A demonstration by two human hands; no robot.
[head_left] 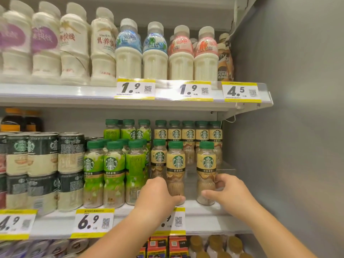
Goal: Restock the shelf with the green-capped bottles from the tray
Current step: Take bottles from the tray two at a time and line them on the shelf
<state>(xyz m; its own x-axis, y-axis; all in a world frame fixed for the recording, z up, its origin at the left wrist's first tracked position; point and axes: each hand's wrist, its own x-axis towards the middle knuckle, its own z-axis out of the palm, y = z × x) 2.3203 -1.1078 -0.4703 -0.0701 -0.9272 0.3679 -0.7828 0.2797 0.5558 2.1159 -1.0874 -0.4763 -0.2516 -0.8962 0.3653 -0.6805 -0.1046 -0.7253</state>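
Observation:
Two green-capped bottles with tan labels stand at the front edge of the middle shelf (pixel 202 207). My left hand (pixel 158 194) grips the lower part of the left tan-label bottle (pixel 175 161). My right hand (pixel 229 190) wraps the base of the right tan-label bottle (pixel 206 161). A bottle-wide gap lies between the two. More tan-label bottles (pixel 189 134) stand in rows behind. Green-label bottles (pixel 113 164) with the same caps fill the slots to the left. No tray is in view.
Stacked dark cans (pixel 42 164) sit left of the bottles. White milk bottles (pixel 154 53) line the upper shelf (pixel 167 92). A grey side wall (pixel 288 127) closes the shelf on the right. Price tags (pixel 93 222) hang on the shelf front. Other goods (pixel 167 246) show on the shelf below.

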